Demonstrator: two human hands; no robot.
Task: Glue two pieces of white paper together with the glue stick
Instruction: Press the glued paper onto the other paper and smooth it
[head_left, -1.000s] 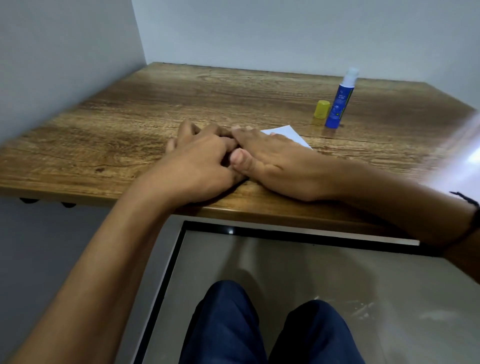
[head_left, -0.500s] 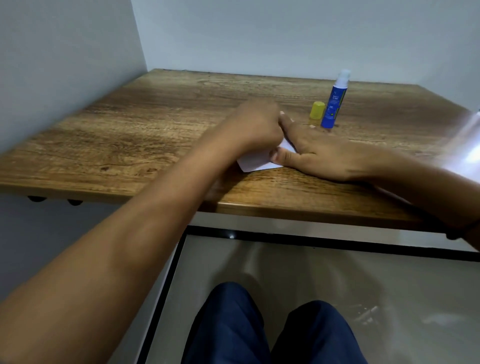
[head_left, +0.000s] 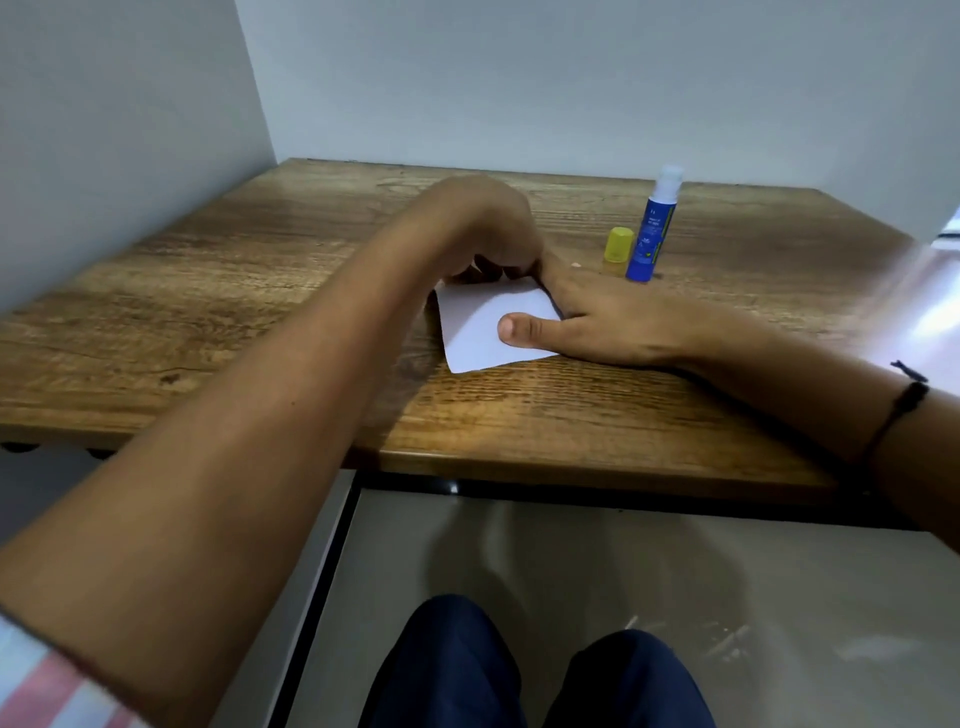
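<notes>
Head view: right hand (head_left: 613, 322) flat, thumb pinning white paper (head_left: 485, 332) mid-worktop (head_left: 208, 291) to bond; left hand (head_left: 483, 234) curled, pressing far edge; uncapped glue stick (head_left: 652, 234) parked beyond.

Counts from the head view:
- white paper (head_left: 485, 330): 1 sheet visible as a single white shape; can't tell if a second piece lies under it
- glue stick (head_left: 652, 231): 1, blue body, uncapped
- yellow cap (head_left: 618, 244): 1
- hands: 2, left hand (head_left: 485, 228) and right hand (head_left: 597, 317)
- table (head_left: 260, 291): 1
- black wrist band (head_left: 906, 400): 1
- knees in dark trousers (head_left: 535, 670): 2
</notes>
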